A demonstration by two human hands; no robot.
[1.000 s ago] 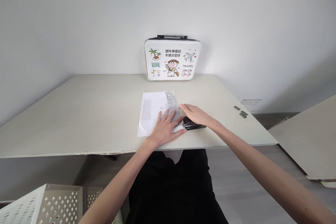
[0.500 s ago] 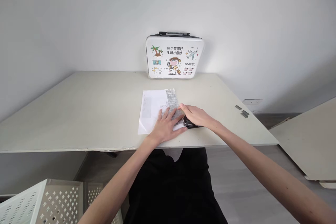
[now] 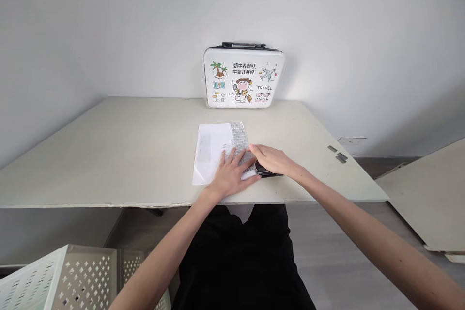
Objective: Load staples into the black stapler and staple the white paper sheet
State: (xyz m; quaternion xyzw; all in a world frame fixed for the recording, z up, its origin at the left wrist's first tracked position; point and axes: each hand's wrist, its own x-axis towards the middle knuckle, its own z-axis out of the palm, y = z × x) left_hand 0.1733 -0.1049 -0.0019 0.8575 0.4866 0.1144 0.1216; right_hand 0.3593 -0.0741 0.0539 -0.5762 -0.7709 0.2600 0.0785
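Note:
A small stack of paper sheets lies on the table, with a patterned strip of dense grey print along its right side. My left hand is spread flat on the sheets, fingers apart, pressing them down. At the right edge of the sheets sits a black stapler, largely covered from above. My right hand is closed over its top, thumb side toward the paper. The stapler's front end meets the edge of the sheets beside my left thumb. How far the paper reaches into its jaws is hidden.
A white cartoon-printed case with a black handle stands upright against the wall at the back of the table. Several short grey metal strips, like staples, lie near the right edge. A perforated white basket stands below left.
The whole view has shifted very slightly. Both hands, the sheets and the stapler keep the same positions relative to each other.

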